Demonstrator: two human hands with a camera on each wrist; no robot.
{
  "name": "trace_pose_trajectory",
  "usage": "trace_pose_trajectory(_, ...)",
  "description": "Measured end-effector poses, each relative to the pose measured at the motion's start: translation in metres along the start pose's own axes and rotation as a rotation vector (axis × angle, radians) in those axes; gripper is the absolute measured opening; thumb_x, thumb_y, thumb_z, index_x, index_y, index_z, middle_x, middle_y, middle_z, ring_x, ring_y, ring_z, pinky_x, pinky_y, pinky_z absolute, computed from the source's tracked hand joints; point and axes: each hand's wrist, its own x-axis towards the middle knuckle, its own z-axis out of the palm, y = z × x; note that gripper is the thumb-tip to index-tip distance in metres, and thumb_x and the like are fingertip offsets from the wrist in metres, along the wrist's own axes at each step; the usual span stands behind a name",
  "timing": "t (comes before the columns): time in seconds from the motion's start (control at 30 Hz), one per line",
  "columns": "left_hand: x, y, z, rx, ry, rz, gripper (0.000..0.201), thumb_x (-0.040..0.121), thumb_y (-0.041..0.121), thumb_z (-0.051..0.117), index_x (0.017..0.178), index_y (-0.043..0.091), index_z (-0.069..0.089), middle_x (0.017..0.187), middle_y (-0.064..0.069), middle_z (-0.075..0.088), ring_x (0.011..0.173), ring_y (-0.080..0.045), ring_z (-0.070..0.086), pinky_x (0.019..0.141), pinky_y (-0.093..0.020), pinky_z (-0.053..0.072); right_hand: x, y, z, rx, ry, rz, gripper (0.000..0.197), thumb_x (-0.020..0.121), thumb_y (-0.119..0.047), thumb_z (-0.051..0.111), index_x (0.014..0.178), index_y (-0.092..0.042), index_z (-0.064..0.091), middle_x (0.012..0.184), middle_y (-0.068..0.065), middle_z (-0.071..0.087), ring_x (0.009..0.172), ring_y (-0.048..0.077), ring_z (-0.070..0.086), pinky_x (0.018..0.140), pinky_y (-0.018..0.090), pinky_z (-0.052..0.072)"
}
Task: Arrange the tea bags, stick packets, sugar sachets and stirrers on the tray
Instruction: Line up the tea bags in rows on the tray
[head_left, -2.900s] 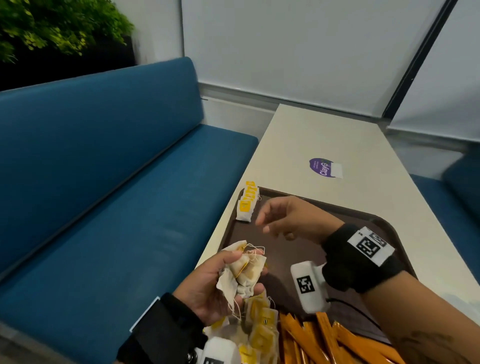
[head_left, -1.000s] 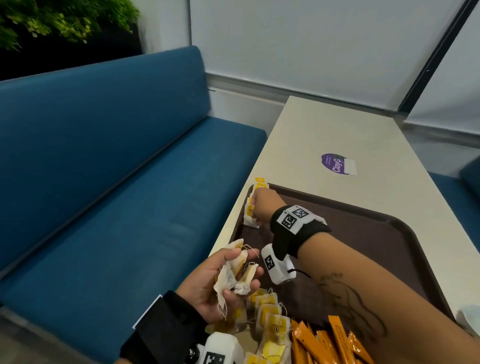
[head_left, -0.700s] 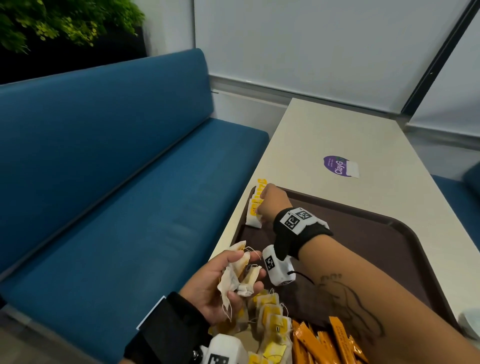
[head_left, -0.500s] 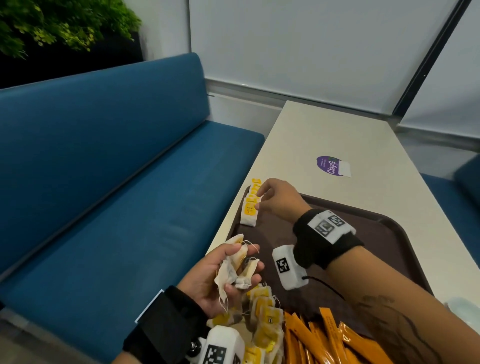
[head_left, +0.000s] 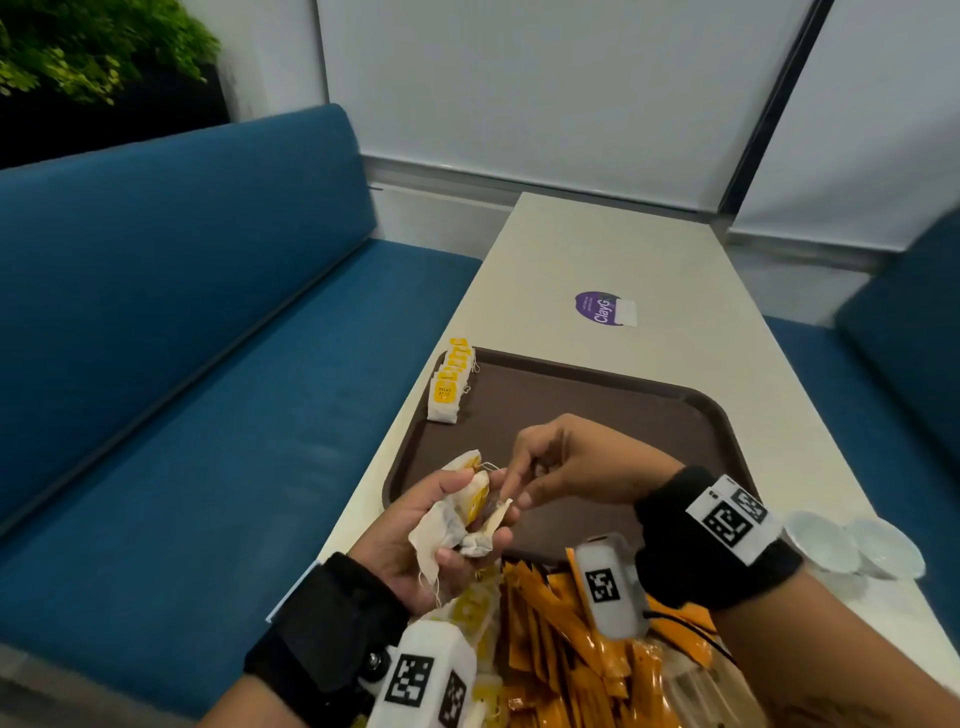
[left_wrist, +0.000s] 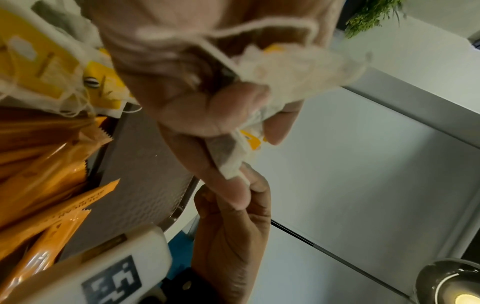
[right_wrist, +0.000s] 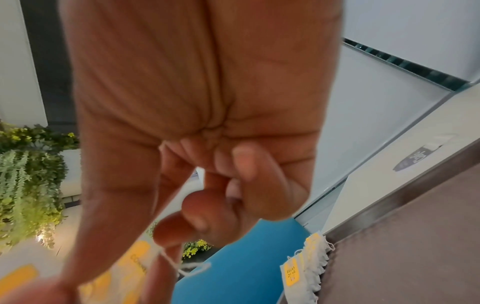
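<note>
Tea bags (head_left: 457, 512), light, soft, crushable, strings prone to tangling: we are cradling a loose bunch in our curled left hand (head_left: 415, 540) just near-side of the tray (head_left: 597, 395), our right hand (head_left: 566, 462) pinching one bag's paper edge, likely the safest hold.

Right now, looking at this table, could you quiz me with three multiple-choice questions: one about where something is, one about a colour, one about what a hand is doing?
1. Where does the neat row of tea bags stand?
A. at the tray's far left corner
B. on the blue bench
C. on the purple sticker

2. What colour are the stick packets?
A. green
B. orange
C. white

3. What is the left hand doing?
A. lying flat on the table
B. hanging idle with nothing in it
C. holding a bunch of tea bags

Answers: 1 A, the row stands along the left edge of the brown tray at its far corner. 2 B, the heap near the person is orange. 3 C, its fingers curl round crumpled tea bags.
</note>
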Motion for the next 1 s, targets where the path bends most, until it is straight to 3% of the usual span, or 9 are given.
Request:
trace_pose_trajectory(0.1,-0.003,-0.005,0.002,-0.037,-0.075,-0.019,0.045,0.051,0.009,0.088,0.092,0.003,0.071,0.083,-0.018,0.065,0.055,-0.029,0.067,0.026,-0.017,0.038,-0.005,0.001,0.0,0.012,0.002,-0.009,0.018,0.079,0.005,0.068,0.097,0.007,0.069,0.08,-0.002,0.062,0.07,-0.004,0.059,0.07,0.009,0.044)
trace_pose_trajectory(0.17,-0.004,-0.007,0.001,-0.066,-0.112,-0.034,0.055,0.037,0.004,0.092,0.089,0.003,0.073,0.087,-0.019,0.066,0.057,-0.032,0.067,0.026,-0.018,0.04,-0.006,0.002,0.001,0.011,0.005,-0.007,0.019,0.079,0.001,0.07,0.097,0.004,0.07,0.082,-0.005,0.062,0.071,-0.003,0.058,0.071,0.013,0.045)
trace_pose_trajectory(0.3,-0.006,-0.01,0.004,-0.039,-0.018,-0.038,0.042,0.061,0.014,0.079,0.097,-0.001,0.066,0.087,-0.02,0.066,0.057,-0.031,0.068,0.025,-0.017,0.038,-0.005,0.004,0.004,-0.064,-0.021,-0.014,0.029,0.076,-0.006,0.075,0.104,-0.012,0.072,0.079,-0.016,0.053,0.072,-0.003,0.047,0.072,0.021,0.041)
trace_pose_trajectory(0.4,-0.006,-0.011,0.004,-0.029,0.023,-0.024,0.04,0.069,0.023,0.063,0.104,0.004,0.059,0.084,-0.018,0.067,0.059,-0.03,0.069,0.025,-0.015,0.037,-0.002,0.004,0.006,-0.079,-0.027,-0.005,0.023,0.075,-0.008,0.076,0.097,-0.014,0.074,0.073,-0.02,0.05,0.073,-0.003,0.046,0.074,0.018,0.04)
trace_pose_trajectory(0.53,-0.007,-0.009,-0.003,-0.078,-0.032,-0.033,0.045,0.062,0.011,0.08,0.102,0.005,0.062,0.09,-0.019,0.068,0.066,-0.036,0.07,0.027,-0.016,0.039,0.002,0.005,0.003,-0.055,-0.008,-0.033,0.013,0.077,-0.012,0.075,0.085,-0.023,0.073,0.078,-0.022,0.055,0.08,-0.001,0.051,0.078,0.02,0.043)
trace_pose_trajectory(0.63,-0.008,-0.003,-0.007,-0.07,0.066,-0.017,0.042,0.07,0.02,0.068,0.108,0.003,0.06,0.084,-0.022,0.068,0.057,-0.032,0.068,0.026,-0.015,0.036,0.007,0.005,-0.001,0.042,0.003,-0.024,0.008,0.079,-0.02,0.07,0.082,-0.026,0.067,0.084,-0.008,0.06,0.072,0.016,0.052,0.059,0.025,0.045)
trace_pose_trajectory(0.77,-0.011,0.009,-0.016,-0.073,0.136,-0.013,0.042,0.07,0.027,0.066,0.102,0.0,0.06,0.068,-0.016,0.063,0.036,-0.018,0.056,0.025,-0.011,0.032,0.024,-0.002,-0.006,0.185,0.0,0.03,0.009,0.089,-0.007,0.06,0.085,-0.016,0.059,0.074,-0.004,0.065,0.055,0.007,0.054,0.041,0.015,0.035)
trace_pose_trajectory(0.9,-0.011,0.022,-0.027,-0.054,0.159,0.086,0.03,0.071,0.025,0.062,0.098,0.011,0.063,0.073,-0.011,0.06,0.037,-0.014,0.053,0.025,-0.01,0.03,0.056,-0.01,-0.007,0.232,0.175,0.107,0.011,0.094,-0.005,0.052,0.087,-0.013,0.051,0.072,0.001,0.061,0.048,0.004,0.054,0.036,0.015,0.031)
trace_pose_trajectory(1.0,-0.008,0.031,-0.037,-0.037,0.161,0.122,0.027,0.071,0.025,0.061,0.094,0.012,0.067,0.072,-0.01,0.058,0.037,-0.011,0.05,0.027,-0.008,0.029,0.091,-0.003,-0.011,-0.001,0.368,0.171,0.01,0.093,-0.005,0.054,0.089,-0.013,0.051,0.075,0.003,0.059,0.051,0.007,0.052,0.042,0.017,0.035)
